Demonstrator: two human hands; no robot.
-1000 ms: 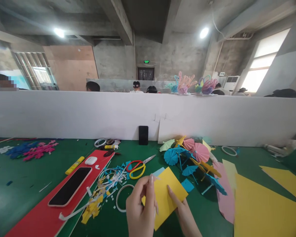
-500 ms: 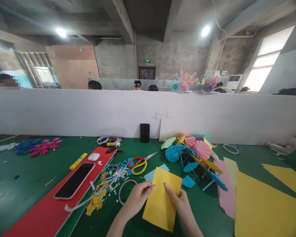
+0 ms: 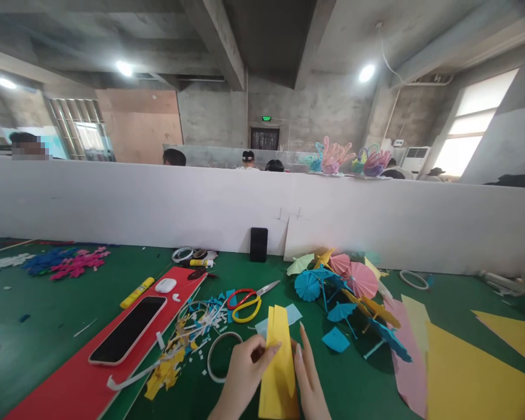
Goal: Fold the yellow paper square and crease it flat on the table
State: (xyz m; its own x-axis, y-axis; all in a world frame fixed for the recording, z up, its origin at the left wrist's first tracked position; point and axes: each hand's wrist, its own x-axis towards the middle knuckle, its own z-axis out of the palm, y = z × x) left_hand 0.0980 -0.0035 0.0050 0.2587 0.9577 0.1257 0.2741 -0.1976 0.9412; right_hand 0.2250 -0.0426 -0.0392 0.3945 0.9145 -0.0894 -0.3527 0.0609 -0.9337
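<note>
A yellow paper sheet point(image 3: 279, 361) is being folded lengthwise above the green table point(image 3: 48, 326), pinched by the left hand point(image 3: 245, 373) and steadied by the flattened right hand point(image 3: 308, 379); next, the edges probably need aligning and creasing.
</note>
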